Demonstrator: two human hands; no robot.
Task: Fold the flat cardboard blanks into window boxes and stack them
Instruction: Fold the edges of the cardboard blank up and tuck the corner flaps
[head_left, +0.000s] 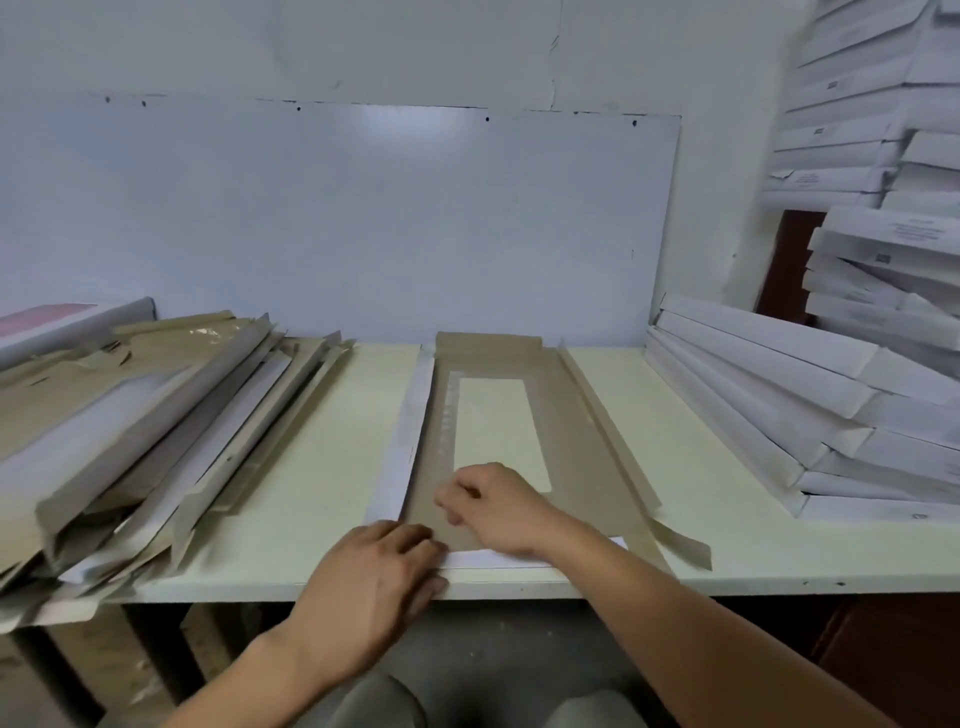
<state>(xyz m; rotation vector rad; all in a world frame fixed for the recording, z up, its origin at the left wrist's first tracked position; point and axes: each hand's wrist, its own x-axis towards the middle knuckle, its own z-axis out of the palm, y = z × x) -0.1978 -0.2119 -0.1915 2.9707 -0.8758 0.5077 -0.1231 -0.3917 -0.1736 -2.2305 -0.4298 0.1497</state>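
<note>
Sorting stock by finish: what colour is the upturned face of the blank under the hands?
Brown kraft, on the blank; head view shows it.

Cream table (727, 540) under blank pile (156, 415), open blank (571, 441), folded boxes (810, 415).

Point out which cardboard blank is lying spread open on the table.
The blank under both hands, at the table's middle, window showing; the others lie piled at the left.

A flat brown cardboard blank with a rectangular window (519, 415) lies mid-desk, reaching the front edge of the pale desk (727, 519). A heap of flat brown-and-white blanks (156, 415) overhangs the left edge. Stacked long white folded boxes (810, 415) fill the right back corner.
</note>
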